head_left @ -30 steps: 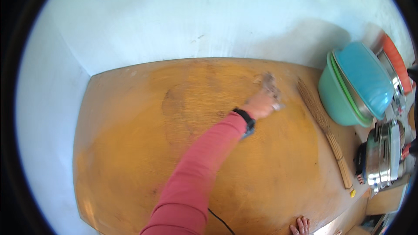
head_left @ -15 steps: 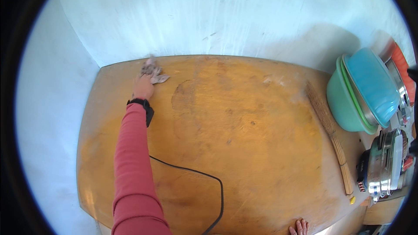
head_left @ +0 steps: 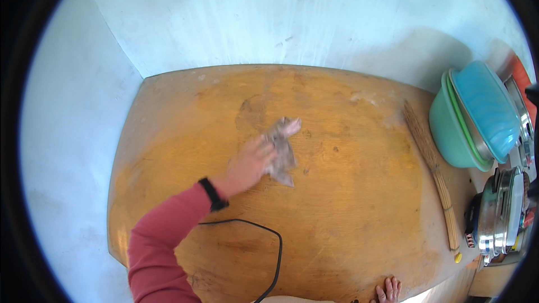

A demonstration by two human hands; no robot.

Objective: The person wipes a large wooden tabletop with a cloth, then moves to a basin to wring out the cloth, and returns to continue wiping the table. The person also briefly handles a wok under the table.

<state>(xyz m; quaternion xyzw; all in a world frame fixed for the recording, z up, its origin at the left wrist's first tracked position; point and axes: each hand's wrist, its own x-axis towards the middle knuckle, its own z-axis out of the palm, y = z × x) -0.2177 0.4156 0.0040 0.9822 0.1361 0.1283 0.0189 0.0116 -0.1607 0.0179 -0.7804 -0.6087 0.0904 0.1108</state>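
Note:
My left hand, slightly blurred, grips a crumpled grey-pink rag on the middle of the worn wooden tabletop. The rag spreads out ahead of the fingers, which partly cover it. A red sleeve and a black wrist band are on that arm. At the near edge, right of the middle, my right hand rests with its fingers lying flat on the wood; the rest of it is cut off by the frame. It holds nothing that I can see.
A black cable curves across the near part of the table. On the right lie a straw whisk broom, stacked green and blue basins and a steel pot. Pale walls bound the far and left sides.
My left hand has drawn the rag from the far left corner toward me and to the right, to mid-table. That elbow is now bent. My right hand stays at the near edge.

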